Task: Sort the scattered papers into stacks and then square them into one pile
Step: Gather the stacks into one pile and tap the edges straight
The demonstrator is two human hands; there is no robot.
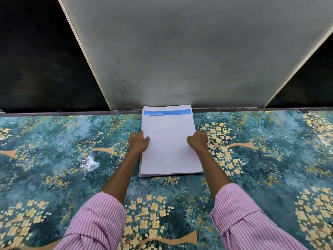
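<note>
A single pile of papers [169,145] lies at the middle of the worktop's [54,150] far edge, its long sides running away from the person. The far short end reaches that edge and appears to pass slightly over it, while the near end lies well in on the surface. The top sheet is white and looks almost blank, apart from a blue band [167,112] across its far end. The band carries a short line of white characters at its left, and anything finer is too small to read. The pile is several sheets thick. At the near end and along the left side, lower sheets show as thin grey lines slightly out from under the top one, so the edges are close to flush but not perfectly so.

The left hand [138,143] grips the left long side about halfway along, with the thumb lying on the top sheet and the fingers curled at the edge. The right hand [197,141] holds the right long side opposite it, also curled, with its fingertips hidden from view. Both forearms reach forward out of pink-and-white striped sleeves [95,222].

The worktop has a teal covering printed with yellow blossoms and tan branches. Beyond its far edge stands a grey panel [180,51] with dark areas on either side.
</note>
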